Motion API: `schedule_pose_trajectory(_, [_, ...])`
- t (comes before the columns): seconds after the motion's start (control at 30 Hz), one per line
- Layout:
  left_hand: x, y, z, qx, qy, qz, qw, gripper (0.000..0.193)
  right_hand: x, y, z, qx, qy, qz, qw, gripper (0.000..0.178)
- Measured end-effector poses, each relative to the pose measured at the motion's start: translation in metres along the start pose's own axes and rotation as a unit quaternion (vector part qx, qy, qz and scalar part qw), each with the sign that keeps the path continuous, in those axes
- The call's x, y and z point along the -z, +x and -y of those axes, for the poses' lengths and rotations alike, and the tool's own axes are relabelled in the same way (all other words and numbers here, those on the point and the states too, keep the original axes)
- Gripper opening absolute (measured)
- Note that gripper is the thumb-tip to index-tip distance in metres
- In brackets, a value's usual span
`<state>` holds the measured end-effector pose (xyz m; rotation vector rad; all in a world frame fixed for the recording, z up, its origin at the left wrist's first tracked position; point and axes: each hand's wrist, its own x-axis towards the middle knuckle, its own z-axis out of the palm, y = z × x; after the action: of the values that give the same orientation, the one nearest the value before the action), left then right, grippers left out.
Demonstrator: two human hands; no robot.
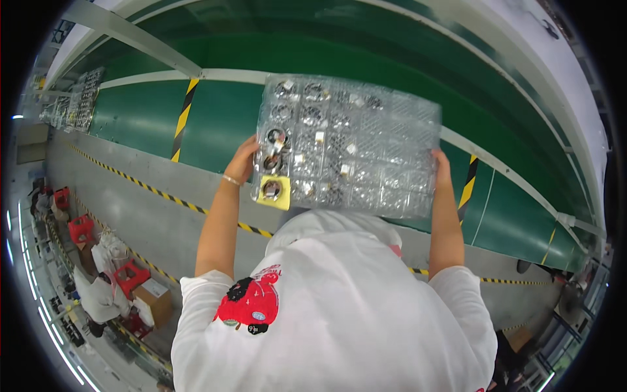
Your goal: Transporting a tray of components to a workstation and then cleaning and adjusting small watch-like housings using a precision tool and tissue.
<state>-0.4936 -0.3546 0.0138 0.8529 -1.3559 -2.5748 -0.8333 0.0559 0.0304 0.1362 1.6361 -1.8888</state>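
One white shirt (333,307) shows; two hands (243,162) clamp their fingers (438,155) on one clear tray (406,140).

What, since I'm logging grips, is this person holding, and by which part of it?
A clear plastic compartment tray, held by opposite side edges: the left hand at its left edge, the right hand at its right.

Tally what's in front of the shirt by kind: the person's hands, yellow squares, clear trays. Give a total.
Hands: 2 (left hand, right hand)
Yellow square: 1
Clear tray: 1 visible; I cannot tell whether more are stacked beneath
Total: 4 visible
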Motion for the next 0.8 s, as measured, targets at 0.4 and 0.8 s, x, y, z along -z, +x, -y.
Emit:
schedule_pose_trajectory(0.4, [0.071,0.024,0.013,0.006,0.040,0.018,0.999,0.062,-0.009,-0.031,-0.060,0.065,-0.245,-0.189,0.949,0.069])
schedule_pose_trajectory(0.8, [0.103,-0.044,0.028,-0.031,0.236,0.051,0.970,0.089,-0.185,-0.192,-0.256,0.014,0.011,-0.435,0.900,0.096])
